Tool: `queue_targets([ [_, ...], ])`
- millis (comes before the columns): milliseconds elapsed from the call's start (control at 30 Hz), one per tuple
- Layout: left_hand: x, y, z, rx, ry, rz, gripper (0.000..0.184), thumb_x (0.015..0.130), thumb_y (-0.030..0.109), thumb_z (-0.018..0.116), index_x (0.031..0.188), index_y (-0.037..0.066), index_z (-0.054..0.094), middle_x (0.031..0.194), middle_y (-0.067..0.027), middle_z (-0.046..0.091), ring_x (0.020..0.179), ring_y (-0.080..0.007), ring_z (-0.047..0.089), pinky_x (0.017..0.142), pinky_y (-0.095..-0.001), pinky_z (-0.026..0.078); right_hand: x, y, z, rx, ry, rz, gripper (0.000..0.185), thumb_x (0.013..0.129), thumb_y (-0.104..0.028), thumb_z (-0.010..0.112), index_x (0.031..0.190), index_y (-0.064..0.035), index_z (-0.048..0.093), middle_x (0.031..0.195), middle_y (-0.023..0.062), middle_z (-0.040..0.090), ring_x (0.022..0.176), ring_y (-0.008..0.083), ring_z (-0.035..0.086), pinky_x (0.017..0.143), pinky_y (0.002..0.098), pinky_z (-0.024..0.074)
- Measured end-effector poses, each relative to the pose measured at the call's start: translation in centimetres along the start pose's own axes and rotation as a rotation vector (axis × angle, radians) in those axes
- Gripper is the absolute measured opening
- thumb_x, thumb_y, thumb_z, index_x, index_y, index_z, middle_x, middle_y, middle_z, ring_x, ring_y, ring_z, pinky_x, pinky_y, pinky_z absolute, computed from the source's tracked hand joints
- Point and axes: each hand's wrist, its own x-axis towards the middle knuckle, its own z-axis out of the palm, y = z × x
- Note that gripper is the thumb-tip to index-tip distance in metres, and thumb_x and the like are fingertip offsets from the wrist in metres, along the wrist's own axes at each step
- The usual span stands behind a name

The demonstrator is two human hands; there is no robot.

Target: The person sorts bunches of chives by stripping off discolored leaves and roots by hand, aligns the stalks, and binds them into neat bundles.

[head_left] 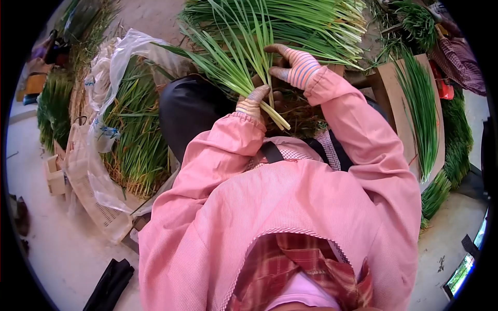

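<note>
A bunch of garlic chives (236, 72) rises from my left hand (253, 102), which is closed around the pale stalks in a striped glove. The white stalk ends stick out below my fingers, and the green leaves fan up and to the left. My right hand (296, 66), in a matching glove, is at the right edge of these leaves. Its thumb and forefinger are apart, with the fingertips at the leaves. Beyond both hands lies a large pile of garlic chives (311, 28), its pale ends to the right.
On the left, a plastic-lined crate (111, 217) holds loose greens (136, 129). A sorted bunch (419, 114) lies on a cardboard sheet (433, 150) at the right, with more bunches (456, 140) beside it. Dry trimmings (301, 119) lie below my hands. A black object (110, 284) is at the lower left.
</note>
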Motion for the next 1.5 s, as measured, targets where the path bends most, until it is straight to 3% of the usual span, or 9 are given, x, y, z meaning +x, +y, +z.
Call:
queue_targets([
  [367, -0.2, -0.3, 0.1, 0.105, 0.002, 0.018, 0.041, 0.07, 0.008, 0.063, 0.108, 0.007, 0.049, 0.089, -0.0052, 0.058, 0.067, -0.021, 0.058, 0.052, -0.0313, 0.048, 0.6, -2.1, -1.8, -0.592, -0.07, -0.131, 0.043, 0.071, -0.018, 0.061, 0.111, -0.0077, 0.049, 0.087, 0.018, 0.059, 0.083, 0.03, 0.057, 0.068, 0.0336, 0.0466],
  [600, -0.2, -0.2, -0.6, 0.068, -0.023, -0.064, 0.042, 0.07, 0.008, 0.063, 0.11, 0.009, 0.048, 0.089, -0.007, 0.057, 0.067, -0.0227, 0.058, 0.052, -0.0322, 0.048, 1.1, -2.5, -1.8, -0.736, -0.244, -0.176, 0.028, 0.073, -0.019, 0.059, 0.098, -0.0064, 0.056, 0.08, 0.0162, 0.059, 0.076, 0.0327, 0.057, 0.064, 0.0358, 0.0466],
  [733, 0.1, 0.2, -1.0, -0.097, -0.126, -0.148, 0.04, 0.071, 0.006, 0.061, 0.109, 0.011, 0.049, 0.094, -0.0098, 0.056, 0.073, -0.0244, 0.057, 0.056, -0.0335, 0.049, 2.5, -0.6, -2.5, -0.731, 0.008, -0.293, 0.02, 0.074, -0.019, 0.057, 0.088, -0.0053, 0.057, 0.077, 0.0156, 0.058, 0.072, 0.0332, 0.056, 0.061, 0.0364, 0.0462],
  [1000, 0.9, 0.4, -1.9, -0.156, -0.063, -0.181, 0.033, 0.075, 0.003, 0.054, 0.108, 0.008, 0.049, 0.106, -0.0143, 0.052, 0.082, -0.0284, 0.056, 0.065, -0.0386, 0.051, -5.4, 0.1, -10.9, -0.15, 0.554, -0.181, 0.012, 0.08, -0.006, 0.055, 0.091, -0.0012, 0.056, 0.079, 0.0014, 0.057, 0.074, 0.0062, 0.052, 0.065, 0.0185, 0.0417],
  [1100, 1.9, 0.6, -1.7, -0.134, -0.139, -0.318, 0.039, 0.074, 0.015, 0.06, 0.108, 0.001, 0.048, 0.091, -0.0091, 0.057, 0.07, -0.0207, 0.055, 0.06, -0.0327, 0.049, -11.9, -1.4, -7.4, -0.759, -0.002, 0.002, 0.023, 0.071, -0.01, 0.058, 0.094, -0.0049, 0.055, 0.081, 0.0122, 0.057, 0.073, 0.0231, 0.056, 0.067, 0.0297, 0.0442],
  [1133, 2.6, 0.5, -1.7, -0.152, -0.214, -0.409, 0.04, 0.074, 0.018, 0.061, 0.109, 0.003, 0.048, 0.084, -0.007, 0.058, 0.064, -0.0185, 0.053, 0.057, -0.0311, 0.048, -14.4, 0.3, -6.3, -0.586, -0.127, -0.099, 0.032, 0.065, -0.017, 0.061, 0.095, -0.0065, 0.055, 0.081, 0.0174, 0.056, 0.076, 0.0311, 0.055, 0.069, 0.0345, 0.044],
  [1167, 1.3, 0.9, 1.2, 0.069, 0.043, -0.242, 0.036, 0.075, 0.022, 0.062, 0.106, 0.007, 0.051, 0.07, -0.0011, 0.054, 0.052, -0.0125, 0.045, 0.046, -0.0263, 0.039, -14.3, -3.0, -5.8, -0.735, -0.607, 0.356, 0.031, 0.068, -0.02, 0.059, 0.096, -0.0054, 0.055, 0.08, 0.0179, 0.057, 0.076, 0.0323, 0.055, 0.069, 0.0346, 0.0439],
  [1267, 1.8, 2.7, 2.2, -0.28, -0.272, -0.511, 0.03, 0.078, 0.024, 0.059, 0.103, 0.012, 0.05, 0.058, 0.005, 0.039, 0.046, -0.0072, 0.032, 0.04, -0.0243, 0.025, -14.9, 6.3, -5.3, -0.498, -0.012, 0.174, 0.029, 0.072, -0.025, 0.057, 0.094, -0.0059, 0.055, 0.081, 0.0187, 0.057, 0.078, 0.0338, 0.054, 0.07, 0.0366, 0.0434],
  [1500, 1.1, 7.8, 7.6, 0.035, -0.227, 0.325, 0.033, 0.078, 0.018, 0.059, 0.108, 0.015, 0.045, 0.079, -0.0067, 0.058, 0.053, -0.0144, 0.05, 0.049, -0.0324, 0.045, -7.7, 10.4, -9.7, -1.001, 0.485, 0.518, 0.043, 0.073, -0.03, 0.057, 0.109, -0.0103, 0.044, 0.111, 0.0178, 0.047, 0.101, 0.0337, 0.046, 0.082, 0.0405, 0.0401],
])
